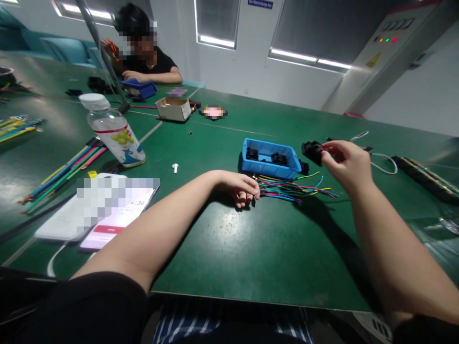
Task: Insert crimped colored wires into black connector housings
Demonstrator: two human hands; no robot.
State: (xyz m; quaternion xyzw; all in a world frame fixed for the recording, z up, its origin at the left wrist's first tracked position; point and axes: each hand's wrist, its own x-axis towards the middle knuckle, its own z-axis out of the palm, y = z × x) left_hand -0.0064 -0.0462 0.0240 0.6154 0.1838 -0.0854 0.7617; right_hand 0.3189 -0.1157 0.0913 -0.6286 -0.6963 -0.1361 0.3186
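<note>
Near the middle of the table my left hand [239,188] rests with its fingers curled, at the near end of a bundle of thin coloured wires [290,188]. What lies inside those fingers is hidden. Raised to the right of the blue bin, my right hand [347,160] pinches a black plastic connector [312,152] with a bit of red at its side. The blue bin [270,166] stands just behind the wires and has several similar black parts [278,158] in it.
On the left are a plastic bottle [116,134], a phone [122,217], a white device and bundled cables [68,174]. A white earbud [175,167] lies mid-table. Farther back are a small carton [174,110] and a seated person [150,59]. More cables [430,177] lie right.
</note>
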